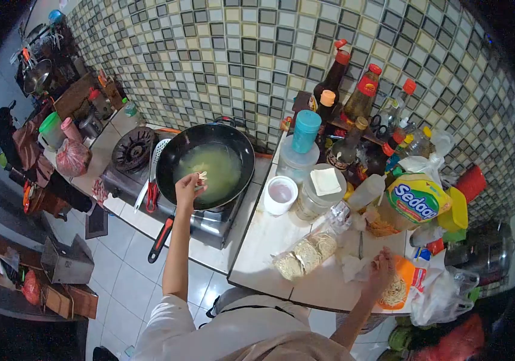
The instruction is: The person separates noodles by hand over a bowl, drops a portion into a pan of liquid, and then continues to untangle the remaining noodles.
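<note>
Noodles pinched above a pan
Left hand (187, 191) grips noodles (202, 176) over the pan (242, 157), centre; right hand's (382, 271) grip unclear, lower right, below "Sedaap" packet (415, 200).

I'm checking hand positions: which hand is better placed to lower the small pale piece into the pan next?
Left, I'd judge. The left hand has the pale piece at its fingertips above the pan; the right hand is across the counter beside the orange dish.

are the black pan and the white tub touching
Apart. The head view shows a strip of counter between the black pan and the white tub.
</note>
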Tool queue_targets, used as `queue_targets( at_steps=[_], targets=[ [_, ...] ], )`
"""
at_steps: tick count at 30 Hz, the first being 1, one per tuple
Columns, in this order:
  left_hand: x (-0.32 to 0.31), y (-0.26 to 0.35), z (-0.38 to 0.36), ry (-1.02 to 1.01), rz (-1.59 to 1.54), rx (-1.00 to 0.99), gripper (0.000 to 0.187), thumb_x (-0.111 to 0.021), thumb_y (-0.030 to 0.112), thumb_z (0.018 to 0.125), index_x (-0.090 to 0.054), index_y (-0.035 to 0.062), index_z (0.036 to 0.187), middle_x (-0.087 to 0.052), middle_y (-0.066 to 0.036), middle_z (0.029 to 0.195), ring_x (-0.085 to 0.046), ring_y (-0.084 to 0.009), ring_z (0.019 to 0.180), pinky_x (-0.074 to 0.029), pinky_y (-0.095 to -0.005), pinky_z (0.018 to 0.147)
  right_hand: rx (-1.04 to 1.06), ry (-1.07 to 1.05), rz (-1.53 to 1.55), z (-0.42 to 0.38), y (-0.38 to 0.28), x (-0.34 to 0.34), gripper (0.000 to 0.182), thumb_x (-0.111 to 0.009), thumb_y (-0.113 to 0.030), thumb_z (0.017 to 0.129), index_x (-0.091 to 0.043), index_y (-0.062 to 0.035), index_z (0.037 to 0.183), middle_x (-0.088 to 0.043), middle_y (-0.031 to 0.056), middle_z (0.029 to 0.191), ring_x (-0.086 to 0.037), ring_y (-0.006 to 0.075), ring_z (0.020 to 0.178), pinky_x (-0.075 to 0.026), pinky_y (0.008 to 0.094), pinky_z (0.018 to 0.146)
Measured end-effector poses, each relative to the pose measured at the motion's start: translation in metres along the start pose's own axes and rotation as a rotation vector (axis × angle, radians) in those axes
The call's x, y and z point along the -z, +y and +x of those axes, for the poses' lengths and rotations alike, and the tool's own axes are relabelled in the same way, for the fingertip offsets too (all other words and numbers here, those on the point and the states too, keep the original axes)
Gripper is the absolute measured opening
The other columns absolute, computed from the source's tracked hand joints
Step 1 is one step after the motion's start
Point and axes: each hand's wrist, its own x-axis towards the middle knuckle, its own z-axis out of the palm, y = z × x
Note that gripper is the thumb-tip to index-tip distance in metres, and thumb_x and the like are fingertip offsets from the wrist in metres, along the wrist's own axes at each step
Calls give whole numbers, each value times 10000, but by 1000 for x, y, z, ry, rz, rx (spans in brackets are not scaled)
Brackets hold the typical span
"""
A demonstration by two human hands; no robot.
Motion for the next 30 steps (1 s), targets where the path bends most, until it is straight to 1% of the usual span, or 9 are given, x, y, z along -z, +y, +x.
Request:
queue_targets(
  at_steps=[4,7,12,17,21,23,26,29,30],
  targets=[
    [8,6,16,-46,121,14,245,-563,184,813,-577,-13,958,-594,-42,821,-560,-96,712,-505,-243,629,33,32,-41,-20,4,-8,230,-546,-85,781,-547,-72,1011,-504,-40,798,-466,53,696,-367,197,621],
    [12,2,26,-66,146,-48,222,-578,96,782,-570,-47,952,-595,-70,808,-581,-123,715,-515,-255,634,8,132,-57,-30,11,-16,221,-544,-91,782,-552,-84,1003,-501,-47,804,-463,49,712,-359,208,643],
    [20,-7,40,-98,199,-84,226,-595,90,766,-579,-47,945,-604,-78,802,-589,-131,710,-516,-251,630,27,91,-68,-37,8,-33,224,-545,-109,779,-551,-91,1003,-494,-49,816,-450,48,736,-347,214,645],
    [22,-7,50,-87,415,-135,209,-602,98,764,-600,-32,928,-618,-76,776,-591,-117,675,-493,-224,587,34,70,-101,-35,3,-39,223,-539,-118,781,-552,-92,1002,-488,-44,819,-442,49,742,-347,214,642],
    [21,-2,42,-83,447,-171,209,-592,119,779,-599,-30,927,-618,-71,777,-588,-109,681,-475,-212,577,85,26,-44,-38,4,-35,219,-542,-124,785,-552,-80,999,-495,-43,823,-447,48,736,-353,211,635],
    [19,0,35,-49,336,-149,212,-575,130,796,-594,-41,918,-613,-64,768,-585,-107,686,-469,-207,588,91,24,-41,-41,4,-32,220,-543,-127,786,-551,-74,999,-500,-41,821,-450,49,728,-355,211,633],
    [17,-1,20,-73,286,-150,219,-561,136,807,-587,-56,910,-606,-59,756,-577,-101,700,-464,-206,615,59,98,-94,-41,2,-22,211,-540,-135,791,-556,-68,991,-523,-36,838,-449,47,701,-350,205,626],
    [-7,20,-25,-148,294,-197,235,-559,146,813,-583,-67,909,-601,-64,755,-569,-95,718,-462,-207,634,138,179,-165,-27,3,9,270,-559,-186,771,-557,-21,985,-516,-2,830,-455,81,737,-364,206,633],
    [-22,33,-47,-149,334,-199,236,-549,155,824,-588,-66,898,-603,-71,771,-557,-90,714,-452,-201,639,291,140,-363,-18,0,23,290,-560,-190,771,-548,-9,998,-525,16,844,-468,107,753,-377,225,659]
  ],
)
